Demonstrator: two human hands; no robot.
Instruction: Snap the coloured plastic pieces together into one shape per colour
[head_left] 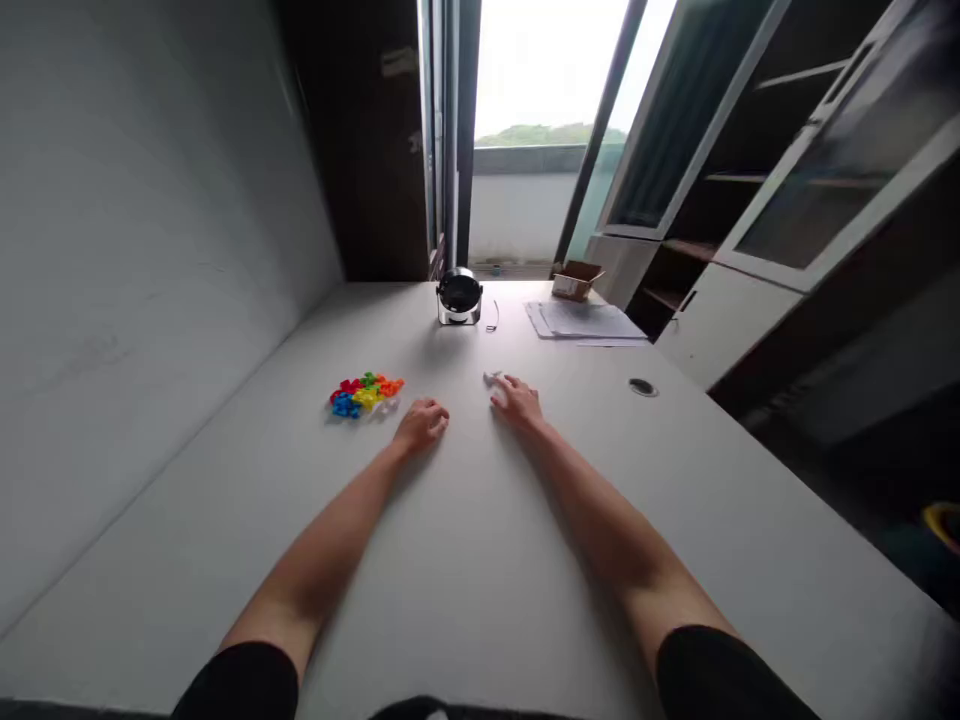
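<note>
My left hand [422,425] rests on the white table with its fingers curled in; whatever lies inside them is hidden. Just left of it sits a loose pile of small colourful plastic pieces: blue pieces [346,405], yellow pieces [367,397], red pieces [349,386], green pieces [369,379], orange pieces [389,386] and whitish, see-through pieces [385,407]. My right hand [517,402] is on the table further right, thumb and fingers apart. Its fingertips are at a small white piece [492,377], whose exact shape is too small to tell.
A round black lamp-like device [459,293] on a metal stand is at the table's far side, with a thin cable [493,318] beside it. Papers [589,320] and an open cardboard box [576,281] lie back right. A round cable hole [643,387] is set in the tabletop.
</note>
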